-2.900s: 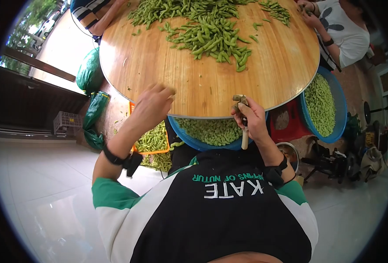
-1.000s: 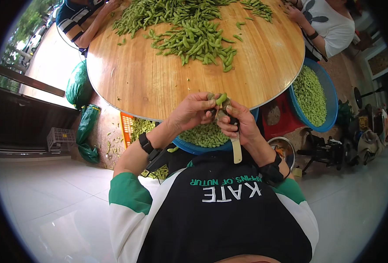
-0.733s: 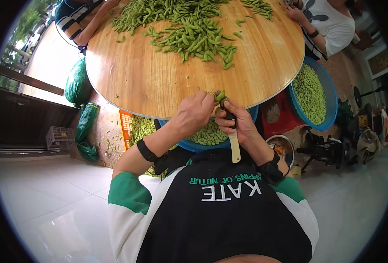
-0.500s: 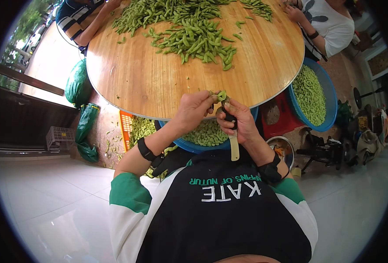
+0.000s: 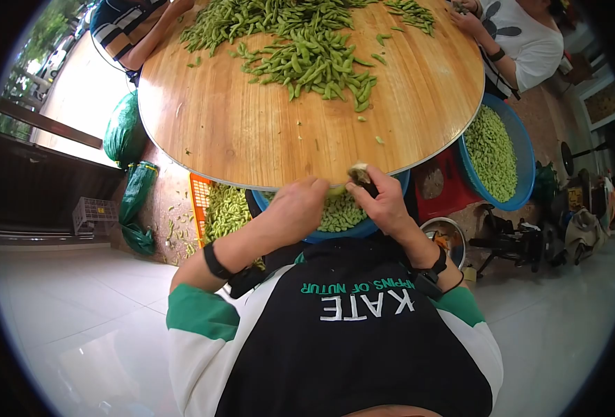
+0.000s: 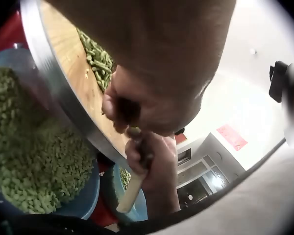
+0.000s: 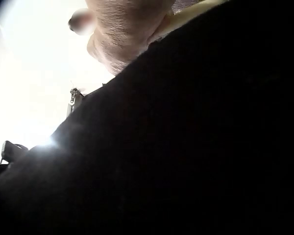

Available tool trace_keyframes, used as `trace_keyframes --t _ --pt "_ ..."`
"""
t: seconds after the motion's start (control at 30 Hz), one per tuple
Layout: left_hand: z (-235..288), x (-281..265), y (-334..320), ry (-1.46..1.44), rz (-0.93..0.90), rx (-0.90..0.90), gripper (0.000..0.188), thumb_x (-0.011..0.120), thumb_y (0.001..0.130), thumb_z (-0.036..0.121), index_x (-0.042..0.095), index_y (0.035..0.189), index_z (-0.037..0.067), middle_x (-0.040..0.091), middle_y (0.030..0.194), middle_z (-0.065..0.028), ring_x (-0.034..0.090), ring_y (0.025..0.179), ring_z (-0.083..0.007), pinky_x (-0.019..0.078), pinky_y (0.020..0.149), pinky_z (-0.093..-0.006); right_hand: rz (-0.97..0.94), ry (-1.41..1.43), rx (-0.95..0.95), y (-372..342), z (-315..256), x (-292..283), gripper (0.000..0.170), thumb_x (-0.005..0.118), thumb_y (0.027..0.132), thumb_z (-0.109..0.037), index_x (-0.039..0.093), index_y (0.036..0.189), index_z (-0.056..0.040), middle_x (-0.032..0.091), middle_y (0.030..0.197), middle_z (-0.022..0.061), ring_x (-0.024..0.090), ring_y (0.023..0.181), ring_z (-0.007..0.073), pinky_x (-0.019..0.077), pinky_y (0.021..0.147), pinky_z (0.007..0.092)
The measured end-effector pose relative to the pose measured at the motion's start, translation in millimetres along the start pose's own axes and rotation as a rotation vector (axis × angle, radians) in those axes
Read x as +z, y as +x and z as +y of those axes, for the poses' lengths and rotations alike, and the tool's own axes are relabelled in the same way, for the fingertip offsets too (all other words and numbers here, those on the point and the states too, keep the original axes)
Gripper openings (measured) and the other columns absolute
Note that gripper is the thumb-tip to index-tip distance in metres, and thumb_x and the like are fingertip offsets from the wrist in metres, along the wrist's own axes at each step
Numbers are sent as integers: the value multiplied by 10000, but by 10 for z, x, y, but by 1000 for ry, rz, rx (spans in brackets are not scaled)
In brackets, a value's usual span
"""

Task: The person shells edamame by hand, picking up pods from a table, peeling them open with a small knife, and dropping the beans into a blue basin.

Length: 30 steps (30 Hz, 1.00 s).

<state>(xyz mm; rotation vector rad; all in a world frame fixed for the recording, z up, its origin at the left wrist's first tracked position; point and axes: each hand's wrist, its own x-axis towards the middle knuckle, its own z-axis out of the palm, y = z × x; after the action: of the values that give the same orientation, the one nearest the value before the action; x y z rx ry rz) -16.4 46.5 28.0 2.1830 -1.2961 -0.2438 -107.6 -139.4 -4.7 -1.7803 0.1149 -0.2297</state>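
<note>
In the head view my left hand (image 5: 300, 205), fingers curled, pinches a blurred green soybean pod (image 5: 336, 190) below the table's near edge. Close on its right is my right hand (image 5: 385, 201), gripping a tool whose long, flat cream handle (image 6: 130, 193) shows in the left wrist view. The tool's working end is hidden by the fingers, so I cannot tell its kind. Something brownish covers the right hand's raised fingertip (image 5: 357, 172). Beneath both hands stands a blue tub (image 5: 391, 208) of small light green beans (image 5: 342, 214). Dark cloth fills most of the right wrist view.
A heap of green pods (image 5: 307, 66) lies on the round wooden table (image 5: 217, 125). Another blue tub (image 5: 522, 167) stands right, beside a red stool (image 5: 441, 182). An orange crate (image 5: 200, 201) of pods sits left, near green sacks (image 5: 125, 132). Two people work across the table.
The left hand came in from the left, and both hands worked at a pod together. Both have since dropped slightly and moved apart. Small green bits now lie on the table ahead of the right hand.
</note>
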Motion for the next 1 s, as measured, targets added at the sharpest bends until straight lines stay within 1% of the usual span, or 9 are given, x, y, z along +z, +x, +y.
trace_keyframes --t 0.03,0.1,0.27,0.4,0.47,0.63,0.87,0.93,1.0 --pt "-34 -101 -101 70 -79 -17 122 541 774 17 536 893 -8 588 813 -210 596 780 -400 474 666 -474 0 0 0 38 2 -54 299 663 807 -51 563 1083 8 588 853 133 597 712 239 478 643 312" --pt "-87 -371 -342 219 -272 -68 127 551 744 19 549 869 -3 599 816 -196 616 816 -368 487 705 -454 241 -536 -396 174 10 -200 273 650 793 -48 558 1045 0 571 874 152 599 748 320 485 647 366" --pt "-299 -721 -711 541 -547 -259 121 586 758 39 575 873 5 598 813 -182 617 831 -351 484 724 -440 268 -931 -300 522 124 -420 258 626 794 -64 553 1038 -22 551 930 182 577 823 379 478 683 423" --pt "-289 -629 -431 255 -209 -140 131 608 794 82 578 904 19 587 820 -161 582 837 -351 476 726 -441 115 -824 -228 624 167 -370 235 609 775 -59 533 995 -28 533 926 181 565 856 384 474 700 446" --pt "-273 -432 -1 57 66 90 128 603 799 77 579 910 17 575 867 -148 553 849 -348 470 726 -428 78 -801 -231 762 91 -374 223 605 764 -47 525 971 -27 527 910 180 563 856 384 478 705 448" --pt "-516 -24 671 98 206 325 117 619 808 72 583 910 28 554 938 -135 529 912 -328 457 770 -405 87 -885 -231 1055 187 -369 215 605 754 -45 525 951 -19 529 946 184 563 904 374 487 744 444" --pt "-933 -354 403 114 61 47 81 572 811 48 564 886 20 542 909 -152 547 909 -353 456 777 -414 21 -820 -284 1142 254 -406 181 593 767 -84 528 923 -20 528 900 191 544 855 396 456 722 462" --pt "-1042 -529 447 543 -73 -309 129 552 818 56 576 938 14 556 935 -170 561 900 -366 457 770 -431 -97 -813 -193 1131 229 -385 180 593 753 -82 530 907 -13 533 895 193 542 851 399 455 714 464" --pt "-1178 -496 639 474 115 -148 142 551 796 47 581 931 14 554 918 -176 555 909 -364 457 776 -437 -233 -771 -232 984 164 -315 183 595 740 -78 527 896 -10 528 883 190 541 841 395 454 708 462"
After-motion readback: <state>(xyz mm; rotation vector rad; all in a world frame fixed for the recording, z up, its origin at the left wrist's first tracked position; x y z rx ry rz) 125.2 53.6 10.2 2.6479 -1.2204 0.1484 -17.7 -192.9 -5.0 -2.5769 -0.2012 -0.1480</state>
